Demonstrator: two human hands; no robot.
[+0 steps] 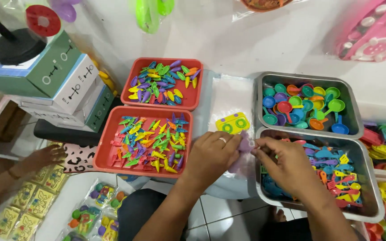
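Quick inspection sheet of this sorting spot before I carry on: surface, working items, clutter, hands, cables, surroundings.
Surface: white tiled floor, partly covered by clear plastic bags.
Working items: pale purple toy piece pinched between both hands; yellow toy stove piece lies just above it.
Clutter: two red trays of small coloured toy utensils; two metal trays, the far one with toy pans, the near one with mixed toy pieces; bagged toy sets at lower left.
Hands: left hand and right hand both grip the purple piece; another person's hand rests at left.
Cables: nothing seen.
Surroundings: stacked cardboard boxes, pink toy.
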